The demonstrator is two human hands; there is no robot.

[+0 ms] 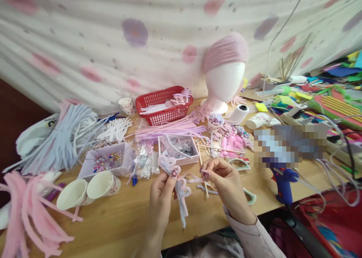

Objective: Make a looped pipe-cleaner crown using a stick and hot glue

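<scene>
My left hand (164, 190) is closed on a looped pipe-cleaner ornament (183, 192), pink and pale blue, pinched between thumb and fingers. Curled loops stick out above the thumb, and a straight stem hangs below. Close by on the right, my right hand (222, 178) has its thumb and forefinger pressed together. What they pinch is too small to make out. A thin pink strand (192, 179) shows between the two hands; whether it reaches the right fingertips is unclear. Beyond the right hand lie pale green-handled scissors (250, 197), partly hidden by it.
Boxes of gems (106, 160) and small parts (181, 152), paper cups (72, 194) and pipe-cleaner bundles (59, 141) cover the table. Behind stand a red basket (164, 114) and a foam head (224, 79). A blue glue gun (284, 182) with cords is at the right edge.
</scene>
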